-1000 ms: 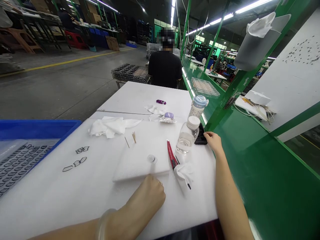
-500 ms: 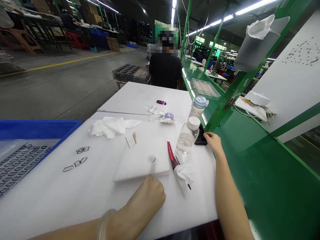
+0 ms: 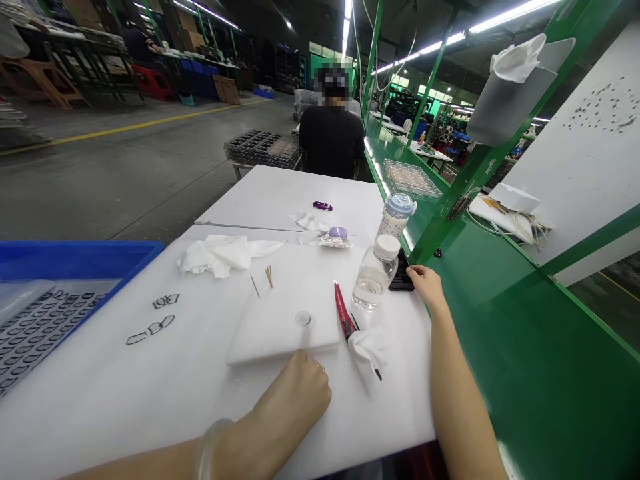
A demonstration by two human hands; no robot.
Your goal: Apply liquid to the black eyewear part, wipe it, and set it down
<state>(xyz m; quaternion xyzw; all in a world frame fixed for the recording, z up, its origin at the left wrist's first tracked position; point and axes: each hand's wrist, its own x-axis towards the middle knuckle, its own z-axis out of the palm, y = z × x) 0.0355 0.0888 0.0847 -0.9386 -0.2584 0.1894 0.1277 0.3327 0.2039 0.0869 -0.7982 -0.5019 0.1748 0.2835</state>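
My left hand [image 3: 296, 390], a bracelet at its wrist, is closed at the front edge of a white foam block [image 3: 280, 320]. Its fingertips are turned away, so what they hold, if anything, is hidden. Just beyond it, a small clear round piece [image 3: 304, 319] is on the block, and several toothpicks [image 3: 269, 277] stand near the block's back edge. On the right, my right hand [image 3: 427, 285] pinches the near edge of a dark phone [image 3: 402, 275], which is partly behind a clear bottle [image 3: 374, 277]. Between the hands lies a red pen-like tool [image 3: 343, 310] beside a crumpled tissue [image 3: 367, 347].
Black frame-shaped parts [image 3: 153, 327] lie on the left of the white table [image 3: 100, 413]. A blue bin [image 3: 125, 257] holds rows of similar parts. Tissues [image 3: 220, 255], a patterned bottle [image 3: 397, 215] and a purple item [image 3: 323, 206] are farther back. A person [image 3: 331, 140] sits ahead.
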